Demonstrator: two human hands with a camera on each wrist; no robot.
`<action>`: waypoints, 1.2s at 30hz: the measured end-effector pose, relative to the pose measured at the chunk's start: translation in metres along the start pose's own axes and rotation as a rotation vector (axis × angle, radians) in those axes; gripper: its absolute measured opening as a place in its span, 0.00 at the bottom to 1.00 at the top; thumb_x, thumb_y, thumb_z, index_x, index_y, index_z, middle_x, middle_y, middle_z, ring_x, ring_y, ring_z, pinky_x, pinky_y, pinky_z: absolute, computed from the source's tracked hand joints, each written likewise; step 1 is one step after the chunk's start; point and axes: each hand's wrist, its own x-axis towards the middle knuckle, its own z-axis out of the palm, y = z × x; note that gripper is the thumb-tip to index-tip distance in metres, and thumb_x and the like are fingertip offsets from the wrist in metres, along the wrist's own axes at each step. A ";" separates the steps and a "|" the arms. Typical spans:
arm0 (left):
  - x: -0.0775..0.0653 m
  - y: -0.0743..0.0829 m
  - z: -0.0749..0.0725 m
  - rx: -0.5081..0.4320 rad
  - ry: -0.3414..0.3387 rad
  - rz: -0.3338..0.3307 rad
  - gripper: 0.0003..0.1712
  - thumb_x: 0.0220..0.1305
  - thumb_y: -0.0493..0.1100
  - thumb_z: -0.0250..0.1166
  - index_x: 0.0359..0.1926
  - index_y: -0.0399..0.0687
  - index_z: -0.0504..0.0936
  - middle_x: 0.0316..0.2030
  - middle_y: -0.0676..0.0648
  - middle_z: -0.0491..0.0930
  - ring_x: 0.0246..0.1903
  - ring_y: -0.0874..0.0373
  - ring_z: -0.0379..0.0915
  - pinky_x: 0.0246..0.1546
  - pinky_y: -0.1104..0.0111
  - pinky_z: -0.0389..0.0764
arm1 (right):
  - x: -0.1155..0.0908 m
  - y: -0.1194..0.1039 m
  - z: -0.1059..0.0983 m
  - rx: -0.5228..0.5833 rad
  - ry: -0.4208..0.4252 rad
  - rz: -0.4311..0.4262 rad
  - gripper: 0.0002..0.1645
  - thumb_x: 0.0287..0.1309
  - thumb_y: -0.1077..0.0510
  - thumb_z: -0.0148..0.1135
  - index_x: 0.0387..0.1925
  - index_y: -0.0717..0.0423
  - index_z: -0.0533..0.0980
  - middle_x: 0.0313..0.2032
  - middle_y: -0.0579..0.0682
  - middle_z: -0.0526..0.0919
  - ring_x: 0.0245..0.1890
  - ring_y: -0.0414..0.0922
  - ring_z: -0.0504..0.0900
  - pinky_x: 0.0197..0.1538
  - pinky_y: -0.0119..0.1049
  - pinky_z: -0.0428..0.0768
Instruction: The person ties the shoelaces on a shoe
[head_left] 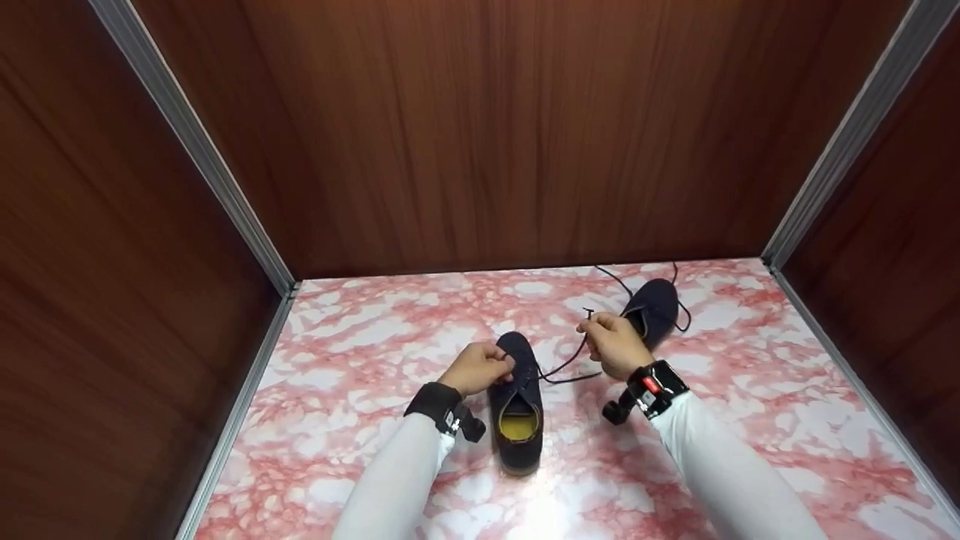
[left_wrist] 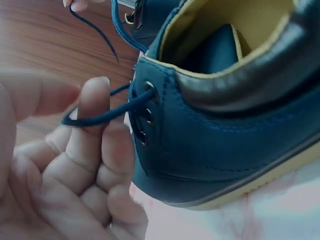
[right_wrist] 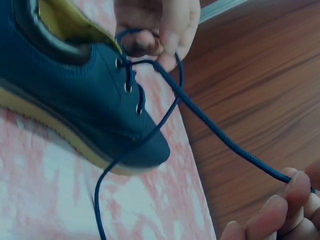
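Note:
A dark blue lace-up shoe [head_left: 519,454] with a yellow lining stands on the marbled surface, toe pointing away. At its left side my left hand [head_left: 478,369] pinches a shoelace near the eyelets. In the left wrist view this blue lace [left_wrist: 95,121] bends round the fingers from the top eyelet. To the right of the shoe, my right hand [head_left: 616,346] pinches another length of shoelace [right_wrist: 220,132] and holds it stretched out from the shoe. A loose lace end [right_wrist: 97,200] hangs across the shoe's toe in the right wrist view.
A second dark blue shoe [head_left: 660,300] lies at the back right, partly behind my right hand, its laces spread loose. Brown wood-grain panels [head_left: 480,135] wall the red-and-white surface [head_left: 360,337] at the back and both sides, with grey metal strips at the corners.

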 end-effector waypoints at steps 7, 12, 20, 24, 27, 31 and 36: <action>-0.003 -0.003 0.005 0.122 -0.038 0.060 0.17 0.61 0.46 0.74 0.46 0.40 0.86 0.23 0.57 0.74 0.26 0.65 0.70 0.31 0.76 0.72 | 0.024 -0.022 0.023 -0.263 -0.003 -0.022 0.13 0.73 0.58 0.54 0.38 0.62 0.81 0.19 0.41 0.71 0.19 0.35 0.69 0.26 0.27 0.70; 0.000 0.000 0.017 0.206 0.033 0.072 0.23 0.53 0.56 0.80 0.43 0.45 0.88 0.24 0.57 0.76 0.27 0.65 0.71 0.33 0.73 0.74 | 0.029 -0.046 0.048 -0.386 -0.125 -0.125 0.16 0.75 0.55 0.55 0.47 0.61 0.84 0.22 0.42 0.75 0.23 0.36 0.74 0.29 0.26 0.74; 0.002 0.003 0.024 0.267 0.092 0.117 0.09 0.63 0.47 0.70 0.34 0.47 0.90 0.25 0.58 0.78 0.28 0.66 0.71 0.34 0.73 0.73 | 0.026 -0.057 0.054 -0.394 -0.314 -0.247 0.21 0.78 0.58 0.54 0.65 0.60 0.78 0.26 0.45 0.77 0.26 0.40 0.78 0.34 0.30 0.80; 0.002 -0.001 0.022 0.207 0.109 0.089 0.08 0.62 0.45 0.68 0.31 0.47 0.89 0.24 0.59 0.76 0.28 0.66 0.71 0.34 0.74 0.72 | 0.027 -0.042 0.034 -0.391 -0.236 -0.188 0.20 0.78 0.56 0.54 0.62 0.63 0.79 0.27 0.47 0.79 0.26 0.38 0.77 0.34 0.28 0.80; 0.002 -0.005 0.022 0.164 0.118 0.084 0.08 0.61 0.45 0.68 0.28 0.48 0.88 0.23 0.60 0.75 0.28 0.66 0.71 0.34 0.74 0.72 | 0.026 -0.029 0.019 -0.412 -0.209 -0.156 0.19 0.78 0.56 0.54 0.59 0.64 0.79 0.28 0.50 0.80 0.27 0.38 0.77 0.34 0.28 0.81; 0.002 -0.007 0.020 0.144 0.119 0.092 0.09 0.62 0.45 0.67 0.28 0.46 0.87 0.23 0.60 0.74 0.28 0.65 0.70 0.34 0.74 0.70 | 0.022 -0.014 0.005 -0.436 -0.187 -0.126 0.18 0.77 0.56 0.55 0.57 0.66 0.79 0.27 0.50 0.79 0.25 0.39 0.77 0.32 0.28 0.79; 0.002 -0.007 0.019 0.144 0.115 0.100 0.12 0.65 0.47 0.67 0.29 0.45 0.88 0.23 0.60 0.75 0.28 0.65 0.69 0.34 0.74 0.69 | 0.019 -0.001 -0.003 -0.418 -0.173 -0.090 0.17 0.77 0.58 0.55 0.55 0.67 0.79 0.27 0.50 0.78 0.25 0.38 0.75 0.32 0.28 0.78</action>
